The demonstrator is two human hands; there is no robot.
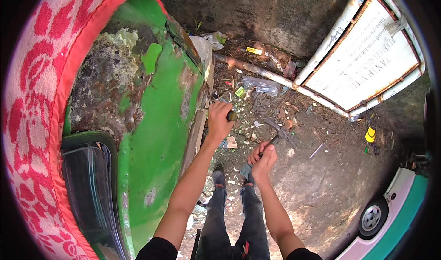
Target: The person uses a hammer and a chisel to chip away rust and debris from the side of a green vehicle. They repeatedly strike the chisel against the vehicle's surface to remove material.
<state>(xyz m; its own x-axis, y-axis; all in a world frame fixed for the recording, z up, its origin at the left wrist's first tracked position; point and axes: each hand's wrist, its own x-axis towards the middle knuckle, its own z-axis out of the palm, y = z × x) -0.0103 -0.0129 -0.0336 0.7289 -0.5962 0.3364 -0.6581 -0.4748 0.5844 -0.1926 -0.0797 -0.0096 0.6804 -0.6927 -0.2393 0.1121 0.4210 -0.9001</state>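
Note:
My left hand (219, 121) is closed around a tool with a dark handle (230, 116) that has a yellowish end; the rest of that tool is hidden by the hand. It is held up against the lower edge of a green vehicle body panel (158, 117). That panel carries a large patch of bare, flaking, rusty surface (108, 78). To the right and a little nearer, my right hand (262, 162) grips a hammer (281, 134) by its dark handle. The hammer's metal head points away from me, above the ground and apart from the panel.
A pink and white patterned cloth (34, 136) hangs at the left by a dark vehicle window (89, 186). Litter and flakes cover the dirt ground (312, 186). A rusty-framed white sign (363, 53) leans at a wall. A small wheeled vehicle (373, 217) stands lower right.

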